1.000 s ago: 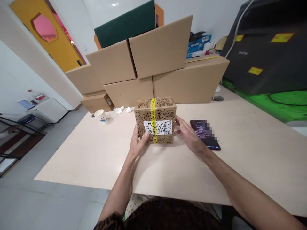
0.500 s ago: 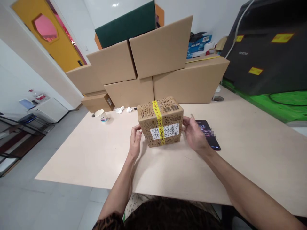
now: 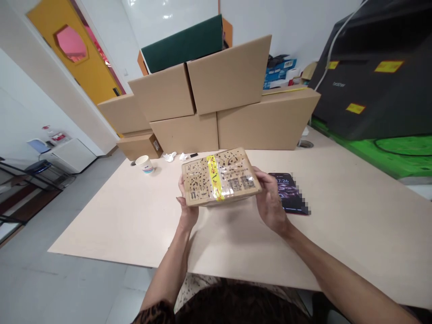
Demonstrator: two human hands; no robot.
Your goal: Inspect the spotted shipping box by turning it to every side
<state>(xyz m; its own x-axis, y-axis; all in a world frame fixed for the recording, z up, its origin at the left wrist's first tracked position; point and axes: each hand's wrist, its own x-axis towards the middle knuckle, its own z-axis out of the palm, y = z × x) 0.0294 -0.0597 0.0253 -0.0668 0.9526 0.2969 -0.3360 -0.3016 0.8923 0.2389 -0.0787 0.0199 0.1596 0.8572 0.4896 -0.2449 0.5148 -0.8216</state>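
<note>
Between my two hands is a brown cardboard box point(image 3: 199, 180) with dark spots and a strip of yellow tape across it. Its broad printed face tilts up toward me, and it appears lifted above the table point(image 3: 128, 216). My left hand point(image 3: 187, 209) grips the left end, thumb at the near corner and fingers partly hidden behind. At the right end, my right hand point(image 3: 272, 202) holds the box with its fingers against the side. Just right of that hand lies a phone point(image 3: 290, 193) with a lit screen.
Large cardboard boxes point(image 3: 256, 126) are stacked along the table's back, with a dark green box point(image 3: 184, 42) on top. A paper cup point(image 3: 144, 165) and crumpled tissues point(image 3: 169, 156) sit at the back left. A black covered machine point(image 3: 378, 90) stands at the right on green material.
The box has been raised and tipped, so its top face now turns toward me and the white label is out of sight. Both hands have closed onto its ends.
</note>
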